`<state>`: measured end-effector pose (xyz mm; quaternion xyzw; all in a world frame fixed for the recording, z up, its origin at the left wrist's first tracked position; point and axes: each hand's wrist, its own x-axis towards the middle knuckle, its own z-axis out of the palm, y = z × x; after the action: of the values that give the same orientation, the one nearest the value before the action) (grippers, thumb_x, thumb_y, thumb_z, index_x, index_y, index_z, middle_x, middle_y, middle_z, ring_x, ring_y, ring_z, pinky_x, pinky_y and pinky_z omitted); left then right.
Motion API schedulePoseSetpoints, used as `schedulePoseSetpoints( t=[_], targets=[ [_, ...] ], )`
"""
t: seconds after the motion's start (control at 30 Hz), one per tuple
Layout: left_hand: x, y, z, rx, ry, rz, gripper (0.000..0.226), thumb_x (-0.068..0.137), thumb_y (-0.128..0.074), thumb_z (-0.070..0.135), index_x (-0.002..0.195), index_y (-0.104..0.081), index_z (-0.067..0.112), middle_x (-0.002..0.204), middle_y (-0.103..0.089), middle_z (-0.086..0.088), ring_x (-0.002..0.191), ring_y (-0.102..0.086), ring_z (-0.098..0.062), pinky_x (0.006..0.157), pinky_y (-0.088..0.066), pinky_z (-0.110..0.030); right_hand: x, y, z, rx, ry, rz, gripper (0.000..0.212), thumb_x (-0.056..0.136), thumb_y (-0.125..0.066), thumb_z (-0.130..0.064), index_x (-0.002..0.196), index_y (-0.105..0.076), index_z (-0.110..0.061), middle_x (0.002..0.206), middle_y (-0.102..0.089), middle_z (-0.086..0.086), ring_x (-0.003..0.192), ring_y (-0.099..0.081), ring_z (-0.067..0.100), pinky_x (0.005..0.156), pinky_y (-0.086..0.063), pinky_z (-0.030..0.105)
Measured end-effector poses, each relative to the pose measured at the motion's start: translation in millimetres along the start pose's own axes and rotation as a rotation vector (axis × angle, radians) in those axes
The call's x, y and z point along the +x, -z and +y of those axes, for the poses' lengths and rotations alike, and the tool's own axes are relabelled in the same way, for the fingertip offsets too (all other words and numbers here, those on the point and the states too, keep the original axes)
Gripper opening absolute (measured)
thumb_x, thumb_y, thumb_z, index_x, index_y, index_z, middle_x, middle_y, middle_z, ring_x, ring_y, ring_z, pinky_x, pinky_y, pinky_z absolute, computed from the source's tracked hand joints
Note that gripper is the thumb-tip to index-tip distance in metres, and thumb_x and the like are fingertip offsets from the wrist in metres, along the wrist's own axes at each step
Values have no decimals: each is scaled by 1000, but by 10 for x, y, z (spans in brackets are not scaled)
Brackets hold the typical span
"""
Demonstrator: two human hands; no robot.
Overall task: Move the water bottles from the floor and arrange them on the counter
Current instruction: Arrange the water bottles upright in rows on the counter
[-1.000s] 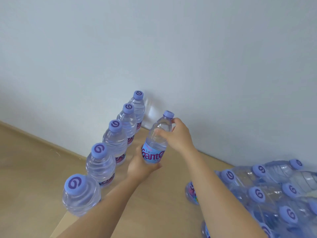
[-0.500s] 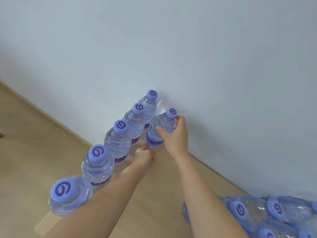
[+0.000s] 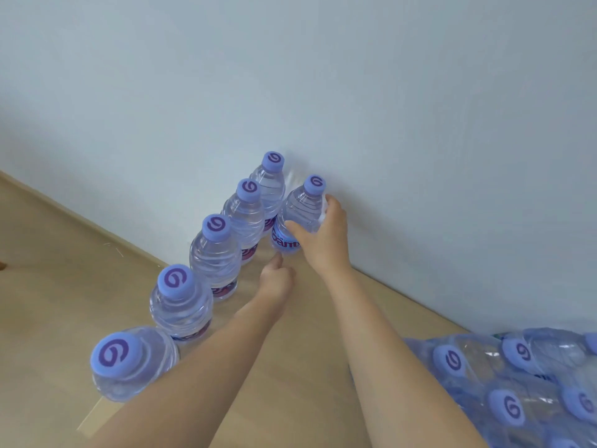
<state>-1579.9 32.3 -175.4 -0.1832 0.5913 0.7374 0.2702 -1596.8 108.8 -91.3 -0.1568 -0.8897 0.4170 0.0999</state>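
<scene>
Left of our fingers, a row of five bottles (image 3: 215,253) lines the counter (image 3: 307,367). Our left hand (image 3: 276,279), loosely curled and empty, steadies nothing. Our right hand (image 3: 323,236) grips the sixth bottle (image 3: 300,215), starting a second row beside the wall (image 3: 387,124).

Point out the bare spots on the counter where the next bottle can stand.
Free: the light wooden counter between the row of five clear purple-capped bottles and the shrink-wrapped bottle pack, and the strip along the pale wall right of the held bottle. Crowded: around both hands, right, left.
</scene>
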Motion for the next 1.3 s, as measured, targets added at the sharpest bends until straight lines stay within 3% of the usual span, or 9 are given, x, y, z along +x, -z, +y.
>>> schedulePoseSetpoints(
  t=[0.07, 0.2, 0.47, 0.6, 0.77, 0.9, 1.03, 1.17, 1.3],
  targets=[
    [-194, -48, -74, 91, 3, -133, 57, 91, -40, -4, 145, -30, 9, 149, -35, -3, 126, -46, -20, 95, -40, -27, -297, 132, 0, -56, 77, 129, 53, 81, -71, -21, 126, -49, -3, 123, -52, 10, 118, -44, 26, 89, -28, 14],
    [-596, -111, -285, 286, -3, -289, 45, 92, -37, -7, 135, -45, 3, 138, -49, -11, 122, -49, -21, 86, -40, -27, -1028, 501, 71, -136, 202, 383, 18, 80, -64, -11, 94, -64, 0, 92, -64, 11, 92, -56, 31, 80, -34, 18],
    [-1114, -351, -525, 517, -110, -484, 46, 90, -36, -12, 129, -51, 8, 125, -55, -2, 112, -54, -13, 86, -40, -15, -1640, 1140, 297, -442, -103, 558, 49, 83, -68, -20, 125, -50, -3, 117, -55, 14, 112, -48, 32, 89, -37, 33],
    [-1212, -371, -524, 513, -153, -540, 51, 87, -39, -14, 85, -58, 34, 88, -60, 23, 70, -57, 20, 60, -40, 1, -1694, 1029, 509, -154, -347, 555, 64, 86, -65, -33, 133, -35, -2, 127, -51, 15, 119, -47, 31, 93, -36, 32],
    [-1211, -220, -447, 640, -150, -530, 49, 90, -41, -4, 135, -46, 14, 132, -52, 3, 121, -48, -13, 95, -37, -21, -1695, 899, 551, 124, -313, 661, 17, 90, -56, -16, 98, -41, -12, 90, -57, 6, 85, -54, 22, 70, -41, 20],
    [-1209, -2, -345, 924, -355, -604, 72, 84, -63, 14, 145, -28, 24, 144, -37, 11, 130, -36, -4, 101, -31, -17, -1654, 995, 400, 286, -183, 586, 21, 85, -53, -7, 82, -42, -25, 69, -52, -11, 58, -49, -5, 55, -38, 5],
    [-1299, 105, -201, 589, -182, -797, 69, 56, -81, 7, 118, -51, 14, 98, -66, -4, 80, -64, -14, 73, -56, -34, -1483, 1191, 93, 580, -81, 329, 10, 72, -53, -17, 80, -48, -18, 70, -62, -8, 62, -55, 3, 57, -44, 11],
    [-1409, 131, -185, 459, -275, -592, 53, 48, -80, 12, 93, -53, 3, 69, -60, -7, 58, -54, -16, 55, -46, -29, -1249, 1284, -122, 448, -159, 102, 31, 74, -72, -32, 92, -51, -17, 84, -68, 7, 77, -66, 21, 73, -54, 35],
    [-1458, 135, -126, 388, -405, -249, 59, 41, -82, 16, 91, -53, 20, 76, -64, 4, 56, -57, 2, 52, -49, -15, -1131, 1121, -251, 116, -240, 102, 48, 64, -68, -55, 96, -60, -20, 87, -67, -7, 82, -64, 12, 66, -47, 27]
  ],
)
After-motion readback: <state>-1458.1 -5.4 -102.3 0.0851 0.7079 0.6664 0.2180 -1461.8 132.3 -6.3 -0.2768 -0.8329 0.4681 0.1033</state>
